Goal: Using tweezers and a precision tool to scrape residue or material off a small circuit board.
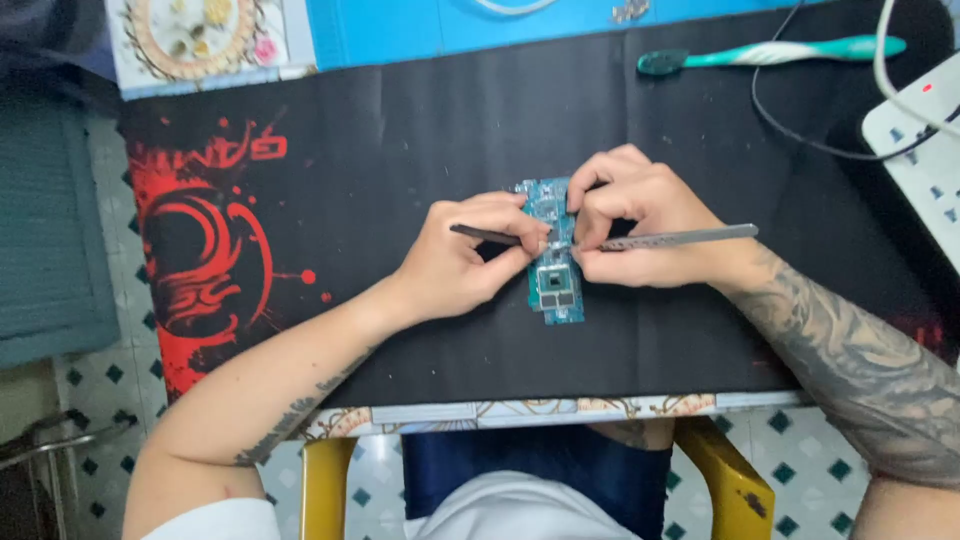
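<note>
A small blue circuit board (552, 285) lies upright in the middle of a black desk mat (400, 130). My left hand (465, 262) rests on the board's left edge and grips a thin dark metal tool (482, 235) pointing right toward the board. My right hand (640, 222) sits on the board's right side, closed on flat silver tweezers (690, 238) whose tail sticks out to the right. Both tool tips meet over the board's upper half, hidden by my fingers. A square chip (552, 282) shows below the fingers.
A teal toothbrush (770, 52) lies at the mat's far right edge. A white power strip (925, 150) with cables sits at the right. The mat's left end carries a red print (205, 240). A yellow chair (735, 480) shows below the table edge.
</note>
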